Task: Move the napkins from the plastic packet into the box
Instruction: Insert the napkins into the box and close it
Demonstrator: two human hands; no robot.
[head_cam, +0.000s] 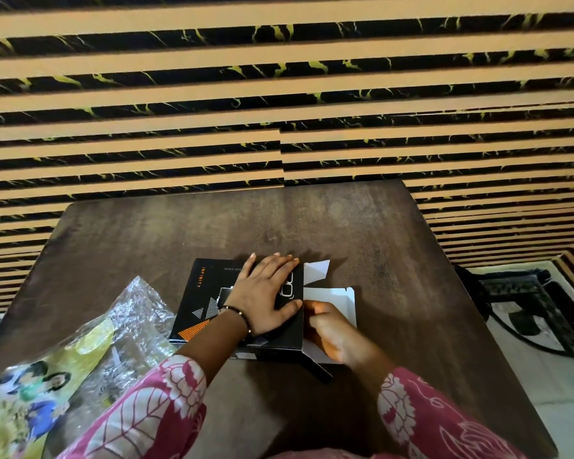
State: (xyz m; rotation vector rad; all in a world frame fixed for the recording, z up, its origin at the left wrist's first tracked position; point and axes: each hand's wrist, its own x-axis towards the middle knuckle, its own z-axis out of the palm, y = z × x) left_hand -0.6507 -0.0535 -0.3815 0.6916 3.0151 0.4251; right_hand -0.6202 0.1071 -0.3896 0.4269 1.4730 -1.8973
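A flat black box (206, 303) with orange lettering and triangles lies on the dark wooden table (312, 226). Its right end is open, with white flaps (337, 293) spread out. My left hand (265, 293) rests flat on top of the box, fingers apart, pressing it down. My right hand (332, 332) is at the open end, fingers curled at the opening over the white flap; whether it holds napkins is hidden. The crinkled clear and yellow plastic packet (90, 346) lies on the table to the left of the box. No napkins show.
The table backs onto a wall with tan and black marbled stripes (279, 111). To the right of the table, lower down, a patterned floor or rug (527, 319) shows. Pink floral sleeves cover both forearms.
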